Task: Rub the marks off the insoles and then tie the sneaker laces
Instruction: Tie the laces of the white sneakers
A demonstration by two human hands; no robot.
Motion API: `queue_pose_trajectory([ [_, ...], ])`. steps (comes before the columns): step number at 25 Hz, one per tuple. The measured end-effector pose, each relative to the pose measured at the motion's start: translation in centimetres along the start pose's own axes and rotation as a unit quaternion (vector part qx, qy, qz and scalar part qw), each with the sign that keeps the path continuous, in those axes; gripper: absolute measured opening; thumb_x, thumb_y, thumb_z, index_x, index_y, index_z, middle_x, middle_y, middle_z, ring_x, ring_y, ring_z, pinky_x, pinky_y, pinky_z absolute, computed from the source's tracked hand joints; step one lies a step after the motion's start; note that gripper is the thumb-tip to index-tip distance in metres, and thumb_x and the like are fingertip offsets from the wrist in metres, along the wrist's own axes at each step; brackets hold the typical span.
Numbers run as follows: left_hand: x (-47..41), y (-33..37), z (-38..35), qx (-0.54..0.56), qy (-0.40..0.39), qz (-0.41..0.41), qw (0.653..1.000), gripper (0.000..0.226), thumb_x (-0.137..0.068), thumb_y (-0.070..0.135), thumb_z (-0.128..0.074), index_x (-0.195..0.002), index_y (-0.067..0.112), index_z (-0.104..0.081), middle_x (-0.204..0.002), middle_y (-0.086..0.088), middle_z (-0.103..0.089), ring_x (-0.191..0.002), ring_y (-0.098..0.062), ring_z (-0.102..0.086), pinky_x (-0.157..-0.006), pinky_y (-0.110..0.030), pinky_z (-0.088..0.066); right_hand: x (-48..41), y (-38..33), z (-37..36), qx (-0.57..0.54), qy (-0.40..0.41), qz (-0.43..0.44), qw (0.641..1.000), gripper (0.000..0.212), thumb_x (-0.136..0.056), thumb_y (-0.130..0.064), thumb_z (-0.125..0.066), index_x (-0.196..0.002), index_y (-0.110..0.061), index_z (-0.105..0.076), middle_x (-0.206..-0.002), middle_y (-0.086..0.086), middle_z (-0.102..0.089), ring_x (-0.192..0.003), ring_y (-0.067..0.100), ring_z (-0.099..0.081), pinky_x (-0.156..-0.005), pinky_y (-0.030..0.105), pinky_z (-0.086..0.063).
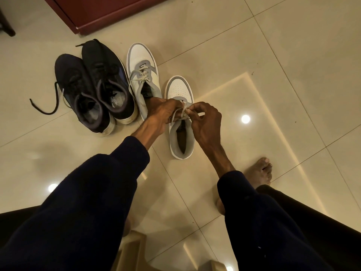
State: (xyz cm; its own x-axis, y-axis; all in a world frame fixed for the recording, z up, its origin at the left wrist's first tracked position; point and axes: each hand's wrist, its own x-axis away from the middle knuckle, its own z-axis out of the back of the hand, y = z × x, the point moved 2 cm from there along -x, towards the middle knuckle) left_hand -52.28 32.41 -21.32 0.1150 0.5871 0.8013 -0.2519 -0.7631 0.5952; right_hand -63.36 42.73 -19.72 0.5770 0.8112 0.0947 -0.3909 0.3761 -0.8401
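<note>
Left hand point(162, 112) and right hand point(205, 122): both curled, each pinching one end of the pale laces point(180, 112) over the throat of the nearer white-grey sneaker point(180, 89). It stands on the floor point(273, 55), toe pointing away.

Step judged: forming the knot. Keep even tension on both ends and seat the first cross snug on the tongue before looping (slack there likely loosens the bow).

Partner sneaker point(142, 55), just beside on the left, looks bowed. Dark pair point(93, 85) further left, with a dark lace point(46, 106) trailing loose, not yet tied.
</note>
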Motion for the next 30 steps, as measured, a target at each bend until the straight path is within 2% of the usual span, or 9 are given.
queue_pose_trajectory([
  [3,-0.1,0.2,0.3,0.023,-0.019,0.022,0.999,0.007,-0.097,0.004,-0.061,-0.099,-0.002,-0.065,-0.085,-0.012,-0.070,-0.060,-0.012,-0.071,-0.070,-0.027,-0.063,1.1,1.1,1.4,-0.001,0.060,-0.044,0.997,0.005,-0.088,-0.016,-0.077,-0.091,-0.014,-0.074,-0.096,-0.006,-0.068,-0.092,0.006,-0.063,-0.071,0.022,-0.053],
  [6,-0.8,-0.3,0.8,0.007,-0.025,0.031,0.999,0.025,-0.105,0.008,-0.049,-0.124,-0.006,-0.058,-0.110,-0.016,-0.068,-0.101,-0.025,-0.069,-0.102,-0.033,-0.053,2.7,2.8,3.4,0.020,0.080,-0.102,0.991,0.003,-0.085,-0.013,-0.078,-0.088,-0.014,-0.076,-0.093,-0.007,-0.068,-0.090,0.006,-0.064,-0.073,0.027,-0.054],
  [10,-0.1,-0.7,1.3,-0.001,-0.010,0.029,1.000,0.023,-0.104,0.014,-0.056,-0.119,-0.003,-0.060,-0.115,-0.018,-0.070,-0.103,-0.029,-0.069,-0.079,-0.023,-0.058,3.6,3.6,3.8,0.026,0.073,-0.118,0.990,0.003,-0.084,-0.011,-0.078,-0.087,-0.012,-0.077,-0.090,-0.003,-0.071,-0.088,0.014,-0.067,-0.074,0.030,-0.057],
  [14,1.6,1.1,3.7,-0.052,0.007,-0.077,0.996,0.018,-0.091,0.012,-0.075,-0.099,-0.003,-0.071,-0.095,-0.020,-0.076,-0.086,-0.033,-0.076,-0.078,-0.043,-0.064,2.8,2.3,4.0,-0.012,0.081,-0.133,0.988,0.019,-0.080,-0.006,-0.072,-0.097,-0.014,-0.075,-0.101,-0.004,-0.073,-0.098,0.012,-0.066,-0.081,0.029,-0.057],
  [17,2.0,3.0,6.6,-0.135,0.154,-0.223,0.953,0.013,-0.083,0.013,-0.083,-0.091,0.013,-0.074,-0.091,-0.004,-0.077,-0.080,-0.021,-0.075,-0.075,-0.041,-0.064,1.3,-0.2,3.9,-0.002,0.094,-0.063,0.994,0.028,-0.076,-0.001,-0.064,-0.099,-0.015,-0.074,-0.102,-0.008,-0.072,-0.097,0.009,-0.065,-0.076,0.022,-0.052],
  [19,1.3,3.6,8.2,-0.231,0.234,-0.294,0.897,0.031,-0.079,0.014,-0.087,-0.104,0.016,-0.070,-0.107,-0.001,-0.069,-0.092,-0.017,-0.069,-0.083,-0.036,-0.060,-0.5,-2.1,2.1,-0.003,0.052,-0.017,0.999,0.023,-0.082,0.002,-0.065,-0.096,-0.013,-0.075,-0.096,-0.007,-0.073,-0.090,0.005,-0.067,-0.076,0.016,-0.052],
  [23,-0.7,3.2,8.7,-0.358,0.190,-0.299,0.864,0.059,-0.077,0.014,-0.087,-0.128,0.013,-0.056,-0.121,-0.009,-0.063,-0.107,-0.029,-0.064,-0.089,-0.044,-0.056,-4.4,-4.5,-4.3,0.029,-0.085,0.017,0.996,0.019,-0.090,-0.005,-0.067,-0.106,-0.007,-0.075,-0.102,0.003,-0.075,-0.092,0.013,-0.070,-0.086,0.033,-0.059],
  [27,-1.5,4.0,8.6,-0.417,0.186,-0.296,0.839,0.053,-0.076,0.007,-0.080,-0.125,0.013,-0.062,-0.116,-0.009,-0.070,-0.105,-0.031,-0.067,-0.085,-0.046,-0.058,-6.3,-5.6,-9.0,0.049,-0.163,0.045,0.984,0.049,-0.090,-0.014,-0.072,-0.137,-0.008,-0.057,-0.126,0.011,-0.067,-0.112,0.027,-0.065,-0.096,0.043,-0.056],
  [30,-1.4,3.5,9.2,-0.432,0.162,-0.276,0.843,0.053,-0.070,0.006,-0.081,-0.120,0.014,-0.068,-0.113,-0.007,-0.071,-0.102,-0.029,-0.068,-0.087,-0.042,-0.058,-5.9,-4.9,-9.7,0.107,-0.169,0.080,0.976,0.064,-0.085,-0.008,-0.070,-0.145,-0.014,-0.049,-0.125,0.012,-0.064,-0.110,0.030,-0.063,-0.092,0.049,-0.056],
])
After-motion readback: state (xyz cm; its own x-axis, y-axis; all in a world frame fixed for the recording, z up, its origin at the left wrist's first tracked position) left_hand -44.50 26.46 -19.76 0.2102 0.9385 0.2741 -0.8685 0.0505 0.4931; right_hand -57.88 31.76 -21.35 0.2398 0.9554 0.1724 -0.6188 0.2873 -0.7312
